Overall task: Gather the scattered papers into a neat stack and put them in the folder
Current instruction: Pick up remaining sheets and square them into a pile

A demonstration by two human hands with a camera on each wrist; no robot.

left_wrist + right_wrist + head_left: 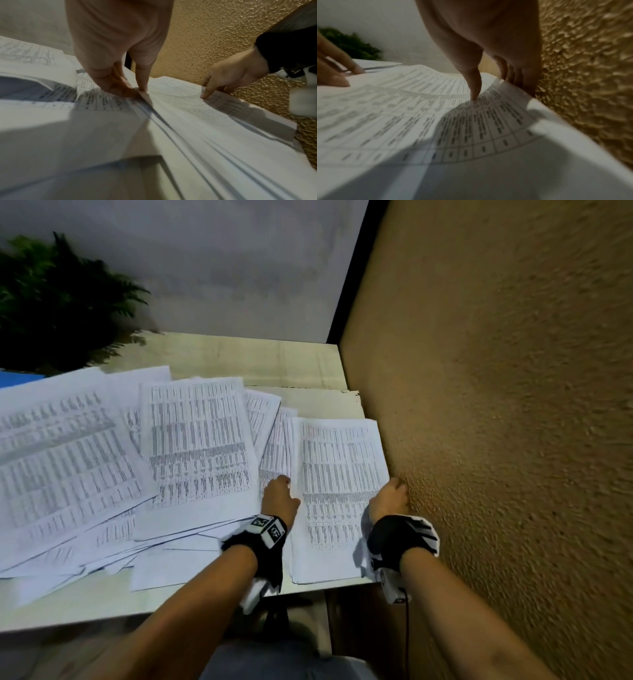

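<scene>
A squared-up paper stack of printed tables lies at the table's right end, against the wall. My left hand pinches the stack's left edge, thumb on top and fingers along the side. My right hand grips the right edge, with the thumb pressed on the top sheet and the fingers curled under it. Scattered papers overlap in a loose spread across the left and middle of the table. A corner of the blue folder shows at the far left, mostly under those sheets.
A rough brown wall runs close along the right side, touching my right knuckles. A green fern stands at the back left. Bare table shows behind the papers and along the front edge.
</scene>
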